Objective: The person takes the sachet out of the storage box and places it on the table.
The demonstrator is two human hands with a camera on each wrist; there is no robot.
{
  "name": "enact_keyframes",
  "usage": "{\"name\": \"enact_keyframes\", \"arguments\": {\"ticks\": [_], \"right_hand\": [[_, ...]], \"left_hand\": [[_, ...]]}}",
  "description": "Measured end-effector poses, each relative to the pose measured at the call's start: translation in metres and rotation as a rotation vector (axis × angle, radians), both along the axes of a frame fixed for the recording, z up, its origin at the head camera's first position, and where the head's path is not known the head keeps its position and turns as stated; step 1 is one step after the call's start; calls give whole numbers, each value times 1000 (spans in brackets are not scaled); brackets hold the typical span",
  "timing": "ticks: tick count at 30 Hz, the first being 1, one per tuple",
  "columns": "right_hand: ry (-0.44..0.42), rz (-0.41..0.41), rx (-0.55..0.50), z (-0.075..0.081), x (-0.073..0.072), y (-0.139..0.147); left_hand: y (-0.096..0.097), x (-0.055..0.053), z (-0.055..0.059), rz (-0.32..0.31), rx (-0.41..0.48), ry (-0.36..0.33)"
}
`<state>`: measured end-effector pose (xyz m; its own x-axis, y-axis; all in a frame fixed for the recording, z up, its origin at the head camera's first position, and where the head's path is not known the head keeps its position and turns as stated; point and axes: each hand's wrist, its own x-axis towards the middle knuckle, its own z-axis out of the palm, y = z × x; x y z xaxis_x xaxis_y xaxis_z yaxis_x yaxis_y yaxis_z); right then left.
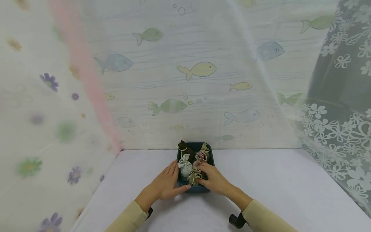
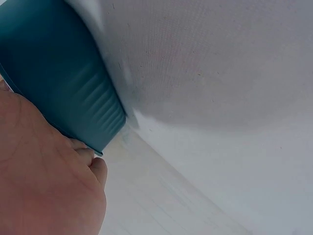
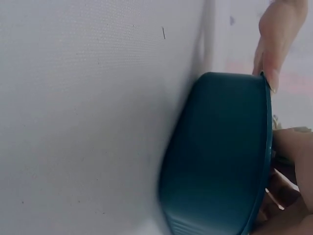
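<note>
A dark teal plastic bin stands on the table and holds several small drawstring pouches. Among them are a dark brown pouch at the back left, a white pouch at the left, a pink pouch at the right and an olive pouch at the front. Along the bin's left side lies my left hand, fingers straight, thumb over the front rim. My right hand reaches over the right rim, fingertips beside the pink and olive pouches; I cannot tell whether it grips one.
A white cloth covers the table. Behind it hangs a fish-print curtain, with flowered sheets at both sides. Dark wrist-camera parts show by the right sleeve.
</note>
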<state>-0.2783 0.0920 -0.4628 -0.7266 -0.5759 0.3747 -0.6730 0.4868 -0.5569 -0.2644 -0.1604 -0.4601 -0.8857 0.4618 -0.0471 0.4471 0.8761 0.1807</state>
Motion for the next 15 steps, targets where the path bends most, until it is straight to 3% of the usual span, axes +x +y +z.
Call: {"name": "enact_keyframes", "arguments": {"ticks": [7,15], "right_hand": [[16,-3,4,9,3,2],[6,17,-52,36,8,10]], "left_hand": [[0,2,2,-3,-46,19],[1,1,3,-7,-38,19]]}}
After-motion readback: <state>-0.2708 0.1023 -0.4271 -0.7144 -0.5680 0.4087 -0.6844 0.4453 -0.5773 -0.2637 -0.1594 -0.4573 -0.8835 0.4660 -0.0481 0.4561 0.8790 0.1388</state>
